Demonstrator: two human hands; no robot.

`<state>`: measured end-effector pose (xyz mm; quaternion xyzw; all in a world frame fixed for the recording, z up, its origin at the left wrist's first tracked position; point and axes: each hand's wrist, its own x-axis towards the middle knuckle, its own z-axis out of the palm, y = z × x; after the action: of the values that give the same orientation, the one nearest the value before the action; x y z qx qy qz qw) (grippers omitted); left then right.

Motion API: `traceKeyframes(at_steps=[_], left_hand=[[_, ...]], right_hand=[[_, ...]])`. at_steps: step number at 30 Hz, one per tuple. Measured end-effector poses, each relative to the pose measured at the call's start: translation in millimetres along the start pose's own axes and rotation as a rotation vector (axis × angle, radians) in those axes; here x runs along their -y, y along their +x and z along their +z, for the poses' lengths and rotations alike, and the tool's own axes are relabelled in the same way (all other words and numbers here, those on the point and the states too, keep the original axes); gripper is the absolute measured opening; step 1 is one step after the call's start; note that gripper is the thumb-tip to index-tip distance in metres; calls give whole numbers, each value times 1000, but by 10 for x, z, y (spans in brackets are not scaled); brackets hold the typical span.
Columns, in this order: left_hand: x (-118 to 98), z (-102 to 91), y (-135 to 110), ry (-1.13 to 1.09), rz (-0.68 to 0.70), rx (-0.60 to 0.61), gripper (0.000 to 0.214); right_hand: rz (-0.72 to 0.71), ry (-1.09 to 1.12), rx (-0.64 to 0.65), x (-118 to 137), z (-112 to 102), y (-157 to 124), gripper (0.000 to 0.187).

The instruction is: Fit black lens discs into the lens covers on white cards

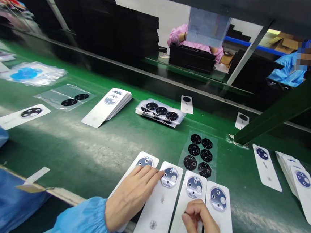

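Observation:
Several white backing cards lie side by side at the near edge of the green belt (87,150), each with a round lens sticker near its top. My left hand (130,197) lies flat and open over the leftmost card (144,160), its fingertips reaching the second card's sticker (169,177). My right hand (203,225) has its fingers curled together, pressing on the lower part of the third card (194,187) beside the fourth card (218,199). A clear sheet with several black octagonal pieces (199,155) lies just beyond the cards.
A stack of white cards (108,107), a pile of black-lens sheets (159,113), a clear film (67,98) and a plastic bag (31,73) lie farther out. More cards (299,180) fan out at right. A green brace (284,109) crosses the belt. Workers sit beyond.

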<state>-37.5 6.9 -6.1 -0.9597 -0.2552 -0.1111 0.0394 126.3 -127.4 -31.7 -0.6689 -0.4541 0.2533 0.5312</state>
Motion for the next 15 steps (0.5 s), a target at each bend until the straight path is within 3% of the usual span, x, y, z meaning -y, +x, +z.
traceKeyframes(at_steps=[6, 15], left_hand=[[13, 11, -22, 14, 52, -120, 33], [5, 27, -39, 92, 59, -13, 35]], right_hand=[[15, -9, 11, -8, 2, -7, 23], [3, -14, -7, -42, 26, -11, 23]])
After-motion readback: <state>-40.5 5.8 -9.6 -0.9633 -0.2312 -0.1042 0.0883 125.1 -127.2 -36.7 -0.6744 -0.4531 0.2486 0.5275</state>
